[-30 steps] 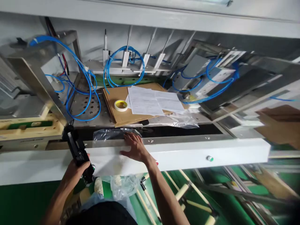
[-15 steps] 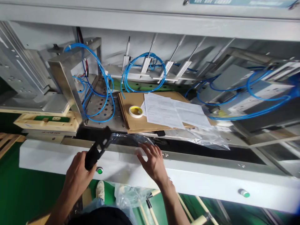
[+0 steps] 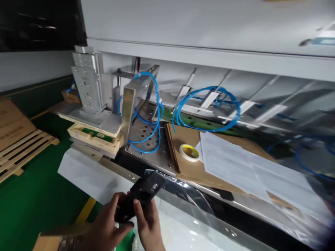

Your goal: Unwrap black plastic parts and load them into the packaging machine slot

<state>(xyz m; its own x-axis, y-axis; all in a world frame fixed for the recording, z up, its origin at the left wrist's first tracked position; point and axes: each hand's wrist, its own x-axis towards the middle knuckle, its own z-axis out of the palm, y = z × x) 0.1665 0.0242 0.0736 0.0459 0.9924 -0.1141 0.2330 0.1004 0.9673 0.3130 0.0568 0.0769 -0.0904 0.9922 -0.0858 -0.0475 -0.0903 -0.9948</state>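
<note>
A black, flat-ended part (image 3: 148, 187) with a cut-out in it is held up in front of the machine's front edge; its exact kind I cannot make out. My left hand (image 3: 104, 223) is closed around its near end, somewhat blurred. My right hand (image 3: 148, 223) grips it from the right, with the thumb on its upper face. Just behind and to the right of the part, a clear plastic bag (image 3: 192, 195) lies along the dark slot at the machine's front edge.
Tape (image 3: 188, 152) and printed papers (image 3: 232, 164) lie on cardboard sheets (image 3: 180, 139). Coiled blue hoses (image 3: 180, 115) and slim cylinders stand behind. A metal bracket (image 3: 128, 104) and a cream fixture (image 3: 94, 139) are at left; a wooden pallet (image 3: 28, 150) lies on the floor.
The view has swung left. My right hand has come off the plastic bag by the machine's edge and now grips the black part together with my left hand.
</note>
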